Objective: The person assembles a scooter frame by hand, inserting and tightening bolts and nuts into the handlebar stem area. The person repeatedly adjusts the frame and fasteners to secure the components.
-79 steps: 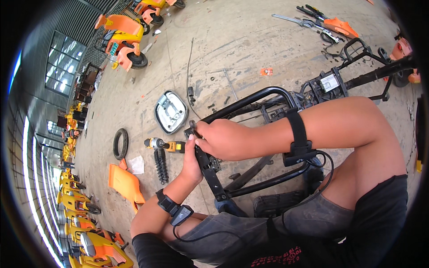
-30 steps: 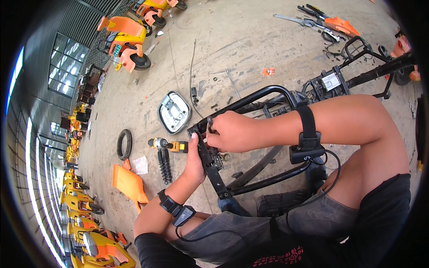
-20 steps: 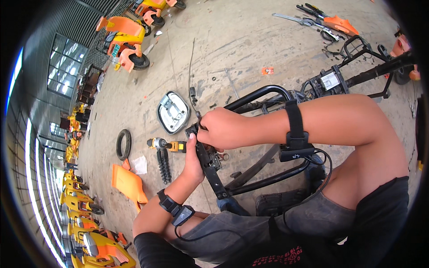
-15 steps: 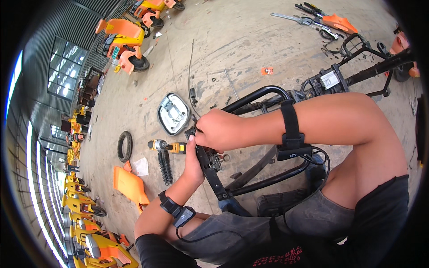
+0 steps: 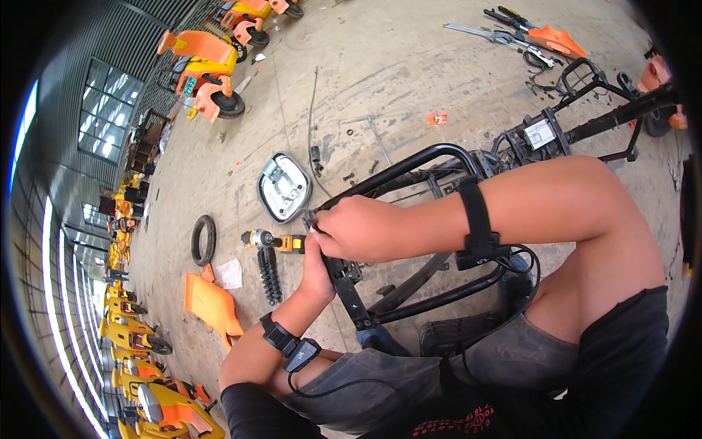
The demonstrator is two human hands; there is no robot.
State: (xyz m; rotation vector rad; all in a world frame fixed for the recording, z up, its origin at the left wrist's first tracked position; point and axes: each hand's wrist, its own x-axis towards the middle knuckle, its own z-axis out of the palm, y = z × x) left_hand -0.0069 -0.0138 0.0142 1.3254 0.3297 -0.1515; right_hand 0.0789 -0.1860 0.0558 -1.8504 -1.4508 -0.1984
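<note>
A black scooter frame (image 5: 352,296) lies in front of me, its dark crossbar running up from my knees to both hands. My left hand (image 5: 316,269) wraps around the outer side of this crossbar, thumb upward. Right beside it my right hand (image 5: 360,228) is closed at the bar's far end, knuckles up. A small dark piece (image 5: 310,218) shows at its fingertips; I cannot make out what it is or whether it is part of the frame. Most of the right fingers are hidden behind the hand.
On the floor to the left lie a yellow-black cordless power tool (image 5: 292,244), a black coil-spring shock absorber (image 5: 270,278), a tyre (image 5: 196,241) and an orange panel (image 5: 210,304). A grey-white cover (image 5: 284,187) sits beyond my hands. Yellow-orange scooters (image 5: 201,69) stand farther off.
My right hand has lowered slightly toward me and turned, and its fingertips now show by the bar's end. The left hand keeps nearly the same place on the crossbar.
</note>
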